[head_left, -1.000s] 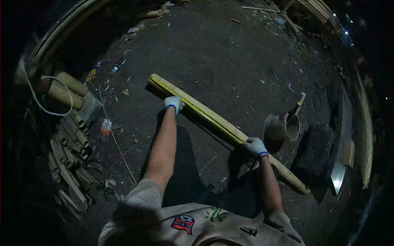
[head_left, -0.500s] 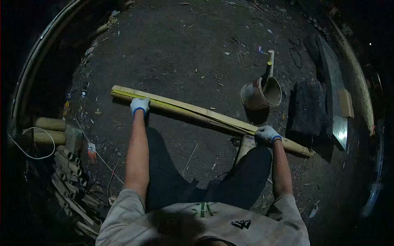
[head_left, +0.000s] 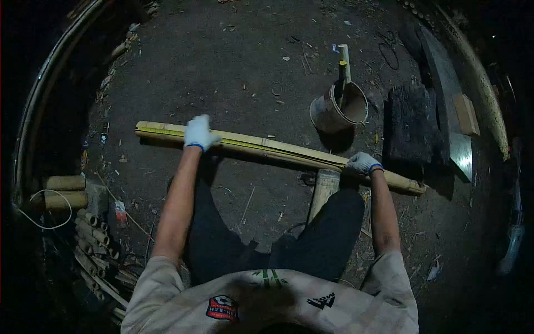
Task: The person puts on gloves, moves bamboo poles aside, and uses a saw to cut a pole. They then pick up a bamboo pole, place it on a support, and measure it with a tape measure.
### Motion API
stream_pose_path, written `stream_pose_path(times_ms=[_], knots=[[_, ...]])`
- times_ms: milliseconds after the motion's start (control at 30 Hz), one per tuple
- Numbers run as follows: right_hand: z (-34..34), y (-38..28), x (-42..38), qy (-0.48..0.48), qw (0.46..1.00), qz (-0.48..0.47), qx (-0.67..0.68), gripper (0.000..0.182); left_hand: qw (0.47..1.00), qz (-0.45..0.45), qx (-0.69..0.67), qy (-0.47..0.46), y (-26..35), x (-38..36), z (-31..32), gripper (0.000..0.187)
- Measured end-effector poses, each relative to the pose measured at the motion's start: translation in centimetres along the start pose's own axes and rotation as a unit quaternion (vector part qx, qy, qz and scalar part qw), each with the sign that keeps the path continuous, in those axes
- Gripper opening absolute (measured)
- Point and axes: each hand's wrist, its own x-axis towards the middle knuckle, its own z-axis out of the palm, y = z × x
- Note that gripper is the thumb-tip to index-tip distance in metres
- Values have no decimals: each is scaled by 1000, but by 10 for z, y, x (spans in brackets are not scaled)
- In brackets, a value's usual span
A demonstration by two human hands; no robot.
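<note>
A long bamboo pole (head_left: 258,154) lies crosswise in front of me, with a yellow measuring tape (head_left: 239,145) stretched along it. My left hand (head_left: 199,133), in a white glove, is over the left part of the pole with its fingers apart. My right hand (head_left: 362,163), also gloved, is closed round the pole and the right end of the tape. Just below the pole, beside my right knee, stands a short bamboo piece (head_left: 325,189); the pole rests against its top.
A bucket (head_left: 325,114) holding sticks stands beyond the pole. Dark wooden blocks (head_left: 413,125) and a metal-like plate (head_left: 461,156) are at the right. Cut bamboo pieces (head_left: 92,231) and a white cord loop (head_left: 53,227) lie at the left.
My left hand has lifted and opened, its fingers now spread over the pole. My right hand stays on the pole. The whole view has shifted slightly.
</note>
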Motion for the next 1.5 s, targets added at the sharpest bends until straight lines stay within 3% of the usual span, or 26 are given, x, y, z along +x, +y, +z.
stream_pose_path(times_ms=[100,167,267,333,367,400,467,567,667,733,800,900,1000,1133,1200,1333,1400,1433,1500], knots=[[-4,-8,-6,-5,1000,17,5,34,983,169,54,-49,63,-12,2,93],[-5,-8,-6,4,1000,0,-8,35,958,280,29,-59,89,-13,29,96],[-10,-16,-7,-32,997,66,-21,44,948,304,44,-82,127,-22,54,103],[-4,-11,-5,16,994,71,-82,56,937,334,89,-51,136,-22,79,71],[2,-4,-3,19,994,69,-84,56,938,331,90,-48,140,-23,100,71],[11,6,2,27,994,57,-85,59,941,326,90,-18,141,-23,122,55],[5,-2,9,31,993,71,-92,66,945,318,79,8,145,-21,115,26],[3,-15,5,46,990,90,-96,64,941,322,77,68,141,-15,124,23],[5,-9,8,9,986,133,-99,61,943,324,70,23,144,-13,124,21],[14,11,20,66,989,85,-97,58,943,319,95,-2,145,-11,116,29],[13,21,25,41,988,107,-103,59,940,323,108,-31,146,-12,102,28],[6,30,14,31,991,82,-102,68,938,335,75,-51,129,-3,104,35],[8,31,8,47,992,80,-87,71,938,315,111,-86,99,1,84,57],[-3,2,-6,60,989,70,-114,74,939,314,128,-64,36,11,65,63],[-2,-6,2,44,998,14,-36,72,939,311,139,-55,11,19,53,64],[-4,-38,22,73,994,-33,-73,70,938,293,162,-87,-30,27,26,66],[-8,-62,26,7,996,-53,-76,69,939,298,154,-74,-59,32,25,67],[-11,-75,30,2,996,-53,-72,69,939,294,158,-88,-71,35,23,76],[-18,-112,24,-14,995,-51,-82,67,942,284,155,-94,-93,38,21,76]])
